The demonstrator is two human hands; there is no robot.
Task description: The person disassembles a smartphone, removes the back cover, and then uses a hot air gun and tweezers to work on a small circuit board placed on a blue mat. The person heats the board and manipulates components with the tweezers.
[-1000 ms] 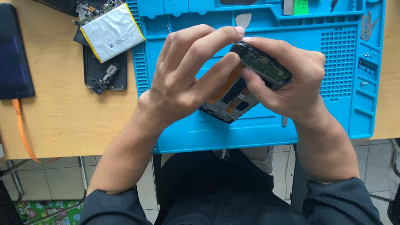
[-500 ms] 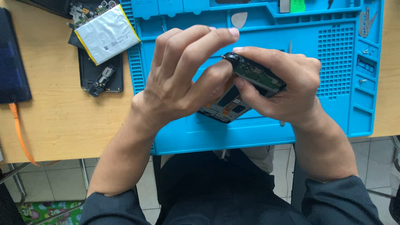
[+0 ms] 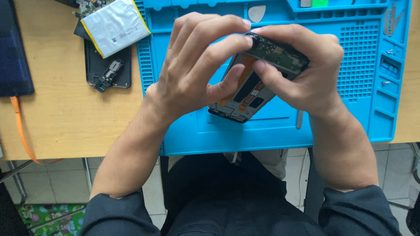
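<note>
Figure. Both hands held an opened phone (image 3: 251, 87) tilted above the blue work mat (image 3: 271, 131), its lower end low over or resting on the mat; contact could not be told. The left hand (image 3: 192, 65) was curled over the phone's left edge, fingertips (image 3: 238, 41) pressing at the upper end, where a green circuit board (image 3: 280, 54) lay exposed. The right hand (image 3: 306, 70) was closed around that same upper end, thumb (image 3: 267, 76) set on the inner face just below the board. Between the two grips, orange ribbon parts showed inside the frame. Beyond the left hand, well apart on the wooden table (image 3: 61, 113), lay a silver battery (image 3: 114, 25) resting partly on a dark back cover (image 3: 108, 70); a grey pick (image 3: 257, 13) sat on the mat past the fingertips. Judged from the pose, good practice here was steady, even pressure from the fingertips, with the frame braced by the right hand so the thin ribbons were not bent.
</note>
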